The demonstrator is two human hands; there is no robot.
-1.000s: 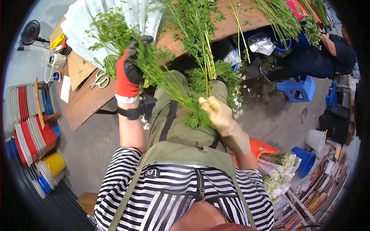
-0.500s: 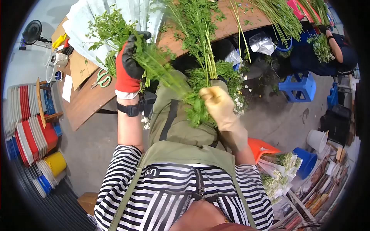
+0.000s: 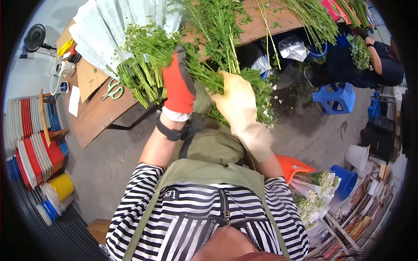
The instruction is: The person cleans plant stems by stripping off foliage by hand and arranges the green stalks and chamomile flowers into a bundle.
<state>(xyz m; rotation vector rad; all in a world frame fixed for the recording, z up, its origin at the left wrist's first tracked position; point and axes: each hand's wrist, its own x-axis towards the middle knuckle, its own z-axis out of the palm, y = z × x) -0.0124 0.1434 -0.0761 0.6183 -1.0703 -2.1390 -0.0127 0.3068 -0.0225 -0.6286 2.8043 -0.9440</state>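
My left hand (image 3: 179,89), in a red and black glove, is closed around leafy flower stems. A bunch of green stems (image 3: 141,80) with small pale flowers lies against it on the left, cut ends pointing down. My right hand (image 3: 237,98), in a cream rubber glove, is closed on the green foliage (image 3: 207,77) stretched between both hands; its fingertips are partly hidden. Just beyond, a pile of leafy stems (image 3: 224,39) lies on the wooden table (image 3: 257,26) and hangs over its edge. More foliage (image 3: 260,89) sits beside my right hand, above my lap.
Pale wrapping sheets (image 3: 102,32) and green-handled scissors (image 3: 115,89) lie on the table at left. Under the table's right side is clear plastic (image 3: 294,48). A blue stool (image 3: 334,98) stands on the floor near another person (image 3: 385,65). Wrapped flowers (image 3: 313,195) lie at lower right.
My left hand has moved right and tilted, turning the bunch so its stem ends show. My right hand has risen from my lap toward the left hand, bringing foliage with it.
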